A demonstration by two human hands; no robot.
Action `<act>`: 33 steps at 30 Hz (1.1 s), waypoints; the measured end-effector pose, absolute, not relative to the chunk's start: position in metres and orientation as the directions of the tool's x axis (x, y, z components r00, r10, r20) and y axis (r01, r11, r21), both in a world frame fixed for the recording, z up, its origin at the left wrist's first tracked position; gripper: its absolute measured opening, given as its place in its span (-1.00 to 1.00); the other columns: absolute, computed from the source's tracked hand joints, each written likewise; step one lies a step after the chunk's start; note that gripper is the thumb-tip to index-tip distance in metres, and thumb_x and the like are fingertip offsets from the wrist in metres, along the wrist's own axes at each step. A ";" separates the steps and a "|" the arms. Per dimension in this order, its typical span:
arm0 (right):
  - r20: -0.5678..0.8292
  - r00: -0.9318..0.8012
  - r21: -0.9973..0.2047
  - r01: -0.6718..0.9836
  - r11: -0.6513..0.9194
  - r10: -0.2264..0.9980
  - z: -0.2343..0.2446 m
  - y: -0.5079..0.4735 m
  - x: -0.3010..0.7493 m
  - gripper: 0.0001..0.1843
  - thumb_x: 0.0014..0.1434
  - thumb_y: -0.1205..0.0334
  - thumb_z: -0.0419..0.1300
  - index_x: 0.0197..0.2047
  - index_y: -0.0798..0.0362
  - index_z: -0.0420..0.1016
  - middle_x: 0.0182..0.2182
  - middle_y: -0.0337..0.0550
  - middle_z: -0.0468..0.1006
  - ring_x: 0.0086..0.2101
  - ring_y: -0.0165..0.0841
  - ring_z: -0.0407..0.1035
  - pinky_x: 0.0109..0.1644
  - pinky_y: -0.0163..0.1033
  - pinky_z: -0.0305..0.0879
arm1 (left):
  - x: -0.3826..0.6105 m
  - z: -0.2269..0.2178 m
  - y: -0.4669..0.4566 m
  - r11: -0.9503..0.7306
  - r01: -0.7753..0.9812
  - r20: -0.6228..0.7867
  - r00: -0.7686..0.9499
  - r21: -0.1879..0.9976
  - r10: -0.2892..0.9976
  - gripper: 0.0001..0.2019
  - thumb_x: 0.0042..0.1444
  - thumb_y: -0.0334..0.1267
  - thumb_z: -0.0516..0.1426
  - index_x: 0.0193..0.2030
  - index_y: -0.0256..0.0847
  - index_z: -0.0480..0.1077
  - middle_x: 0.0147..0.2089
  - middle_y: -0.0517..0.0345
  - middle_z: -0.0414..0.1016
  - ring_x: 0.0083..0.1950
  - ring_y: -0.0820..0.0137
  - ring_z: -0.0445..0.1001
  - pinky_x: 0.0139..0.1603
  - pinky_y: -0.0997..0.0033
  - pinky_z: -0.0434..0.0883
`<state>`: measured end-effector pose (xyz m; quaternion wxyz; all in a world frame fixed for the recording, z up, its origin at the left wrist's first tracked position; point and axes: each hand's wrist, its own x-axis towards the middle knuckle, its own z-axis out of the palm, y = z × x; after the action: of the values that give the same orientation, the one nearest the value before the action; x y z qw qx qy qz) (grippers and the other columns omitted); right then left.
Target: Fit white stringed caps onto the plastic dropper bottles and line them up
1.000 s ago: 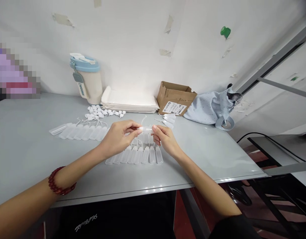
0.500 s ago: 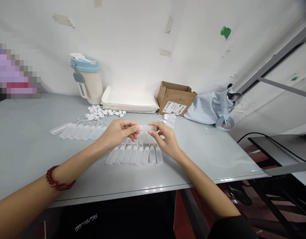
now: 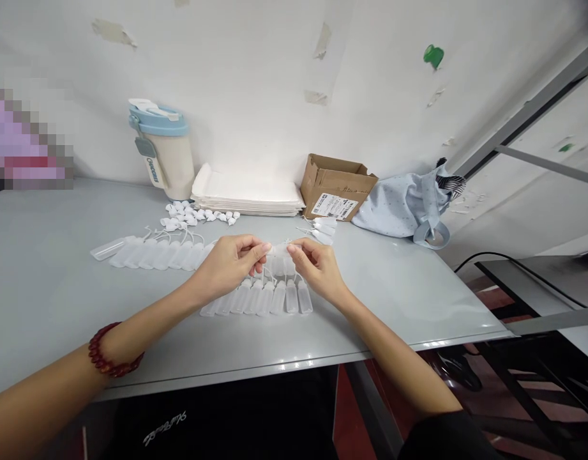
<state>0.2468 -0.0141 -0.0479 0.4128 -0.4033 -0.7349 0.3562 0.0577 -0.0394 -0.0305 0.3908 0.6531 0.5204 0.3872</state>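
Observation:
Above the middle of the table, a small translucent plastic tube (image 3: 279, 250) is held crosswise between my two hands. My left hand (image 3: 239, 259) pinches its left end between thumb and forefinger. My right hand (image 3: 317, 265) pinches at the other end, with a thin white bit of cord showing by the fingertips; the fingers partly hide the tube. Just below lies a row of similar translucent tubes (image 3: 267, 297) with white cord loops, and some more sit behind it under my hands. Another row of tubes (image 3: 154, 254) fans out left of my left hand.
Small white knotted pieces (image 3: 179, 216) are heaped behind the left row. Along the wall stand a cream tumbler (image 3: 172, 160), a stack of white envelopes (image 3: 250, 195), a cardboard box (image 3: 339, 185) and a light blue cloth bag (image 3: 394, 204). A few corded tubes (image 3: 324, 229) lie before the box.
My right fingers have closed into a tighter pinch at the tube's right end, covering more of it. My left hand keeps its pinch. The view has shifted slightly.

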 end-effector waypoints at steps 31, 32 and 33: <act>0.264 -0.274 -0.946 0.112 0.303 0.925 -0.047 -0.009 0.250 -0.65 0.19 -0.07 0.14 -0.39 0.07 0.36 -0.65 -0.39 0.14 -0.64 -0.52 0.07 -0.56 -0.33 0.01 | 0.049 -0.025 -0.032 0.012 0.220 -0.038 0.115 0.975 0.993 -0.55 0.09 0.03 0.15 -0.68 -0.21 0.28 -0.67 0.27 0.15 -0.55 0.48 0.22 -0.49 0.46 0.18; 0.275 -0.289 -0.936 0.136 0.324 0.917 -0.048 -0.009 0.250 -0.66 0.20 -0.06 0.14 -0.37 0.08 0.38 -0.64 -0.39 0.15 -0.63 -0.51 0.08 -0.55 -0.33 0.02 | 0.050 -0.025 -0.032 0.028 0.221 -0.064 0.160 0.975 0.985 -0.55 0.09 0.05 0.14 -0.66 -0.21 0.30 -0.66 0.26 0.18 -0.56 0.48 0.21 -0.49 0.45 0.19; 0.286 -0.304 -0.925 0.160 0.345 0.909 -0.049 -0.010 0.250 -0.66 0.21 -0.05 0.13 -0.34 0.08 0.40 -0.64 -0.38 0.17 -0.62 -0.51 0.08 -0.54 -0.32 0.02 | 0.050 -0.026 -0.032 0.040 0.218 -0.085 0.197 0.975 0.977 -0.55 0.10 0.06 0.14 -0.66 -0.21 0.31 -0.65 0.25 0.20 -0.57 0.49 0.21 -0.50 0.45 0.19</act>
<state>0.2497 -0.0098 -0.0489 0.4446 -0.3879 -0.6890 0.4209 0.0504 -0.0324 -0.0258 0.5080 0.5834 0.5120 0.3734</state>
